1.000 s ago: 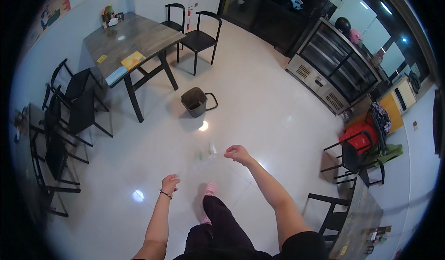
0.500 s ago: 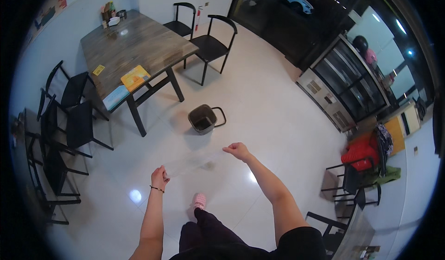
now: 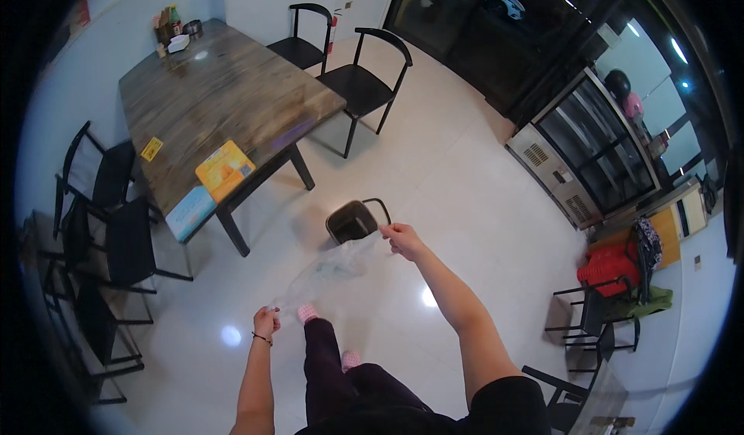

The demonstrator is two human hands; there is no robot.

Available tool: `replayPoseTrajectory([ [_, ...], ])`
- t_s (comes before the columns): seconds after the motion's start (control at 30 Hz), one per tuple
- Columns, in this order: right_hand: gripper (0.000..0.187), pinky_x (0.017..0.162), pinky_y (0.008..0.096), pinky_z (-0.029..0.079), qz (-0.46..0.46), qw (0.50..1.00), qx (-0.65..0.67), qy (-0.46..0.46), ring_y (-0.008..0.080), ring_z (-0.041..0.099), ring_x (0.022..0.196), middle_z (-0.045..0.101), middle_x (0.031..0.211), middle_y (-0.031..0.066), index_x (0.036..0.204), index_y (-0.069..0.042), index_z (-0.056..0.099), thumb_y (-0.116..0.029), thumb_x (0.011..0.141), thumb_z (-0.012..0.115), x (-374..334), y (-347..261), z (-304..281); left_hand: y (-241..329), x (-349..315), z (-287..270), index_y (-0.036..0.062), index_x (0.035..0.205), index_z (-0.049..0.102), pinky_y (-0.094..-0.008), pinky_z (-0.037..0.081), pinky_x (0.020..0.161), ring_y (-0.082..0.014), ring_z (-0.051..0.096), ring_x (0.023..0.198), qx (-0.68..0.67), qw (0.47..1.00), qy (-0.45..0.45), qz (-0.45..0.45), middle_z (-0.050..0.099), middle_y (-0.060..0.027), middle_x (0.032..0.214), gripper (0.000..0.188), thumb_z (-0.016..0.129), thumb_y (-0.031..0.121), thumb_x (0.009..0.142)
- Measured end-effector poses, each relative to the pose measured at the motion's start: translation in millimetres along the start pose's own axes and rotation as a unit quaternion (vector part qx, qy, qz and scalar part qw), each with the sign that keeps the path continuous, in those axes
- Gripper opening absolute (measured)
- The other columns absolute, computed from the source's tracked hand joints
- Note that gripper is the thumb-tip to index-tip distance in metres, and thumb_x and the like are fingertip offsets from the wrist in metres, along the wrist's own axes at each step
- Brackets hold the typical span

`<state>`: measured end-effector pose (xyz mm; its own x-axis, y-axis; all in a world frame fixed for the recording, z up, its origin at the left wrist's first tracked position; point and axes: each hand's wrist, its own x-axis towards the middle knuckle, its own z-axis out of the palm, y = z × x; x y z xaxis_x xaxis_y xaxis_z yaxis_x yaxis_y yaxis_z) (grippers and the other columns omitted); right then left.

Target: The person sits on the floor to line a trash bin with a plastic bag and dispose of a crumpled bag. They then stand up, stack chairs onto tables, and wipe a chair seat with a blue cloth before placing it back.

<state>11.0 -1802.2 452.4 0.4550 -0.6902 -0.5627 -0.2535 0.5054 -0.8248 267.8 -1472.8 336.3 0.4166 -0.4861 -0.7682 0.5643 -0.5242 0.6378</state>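
A thin clear plastic bag (image 3: 329, 274) is stretched slantwise in the air between my two hands. My left hand (image 3: 266, 323), with a dark bracelet at the wrist, pinches its lower left end. The upper right end is pinched in my right hand (image 3: 401, 241), held farther forward. Just beyond the bag a dark bin (image 3: 351, 223) stands on the floor, its handle (image 3: 380, 209) swung out to the right. My right hand appears close to the bin's near right side. The inside of the bin looks dark.
A wooden table (image 3: 225, 79) stands at the left, bearing a yellow packet (image 3: 225, 169), a light blue packet (image 3: 191, 213) and condiments. Black chairs (image 3: 358, 86) surround it. A glass-fronted cabinet (image 3: 593, 144) and red baskets (image 3: 606, 268) line the right. My pink shoes (image 3: 308, 312) are on the tiles.
My left hand has dropped lower and my right hand has risen slightly, so the bag hangs more slanted and looks fuller. The bin appears nearer as I step forward.
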Motion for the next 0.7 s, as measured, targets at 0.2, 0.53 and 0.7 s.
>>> replayPoseTrajectory([
  [0.2, 0.029, 0.038, 0.0199, 0.029, 0.026, 0.992, -0.116, 0.046, 0.0056, 0.035, 0.044, 0.049, 0.062, 0.0002, 0.070, -0.004, 0.055, -0.031, 0.074, 0.065, 66, -26, -17, 59, 87, 29, 0.0074, 0.103, 0.047, -0.0311, 0.045, 0.066, -0.0139, 0.051, 0.068, -0.315, 0.941, -0.115, -0.051, 0.052, -0.0098, 0.083, 0.026, 0.044, -0.002, 0.078],
  [0.53, 0.031, 0.040, 0.0205, 0.033, -0.074, 0.974, -0.079, 0.197, 0.0063, 0.038, 0.045, 0.042, 0.056, -0.0027, 0.068, -0.006, 0.052, -0.034, 0.076, 0.063, 171, -34, -21, 158, 158, 67, 0.0037, 0.100, 0.050, -0.0265, 0.047, 0.053, -0.0050, 0.037, 0.041, 0.049, 0.966, -0.252, 0.040, 0.040, 0.0045, 0.053, 0.024, 0.054, 0.014, 0.079],
  [0.7, 0.029, 0.044, 0.0216, 0.036, -0.051, 0.993, -0.019, 0.103, 0.0053, 0.041, 0.050, 0.044, 0.058, -0.0035, 0.068, -0.007, 0.053, -0.033, 0.075, 0.063, 223, -19, -22, 132, 197, 77, 0.0051, 0.101, 0.050, -0.0317, 0.049, 0.059, -0.0087, 0.040, 0.042, 0.101, 0.980, -0.169, -0.036, 0.047, -0.0015, 0.056, 0.026, 0.047, 0.025, 0.084],
])
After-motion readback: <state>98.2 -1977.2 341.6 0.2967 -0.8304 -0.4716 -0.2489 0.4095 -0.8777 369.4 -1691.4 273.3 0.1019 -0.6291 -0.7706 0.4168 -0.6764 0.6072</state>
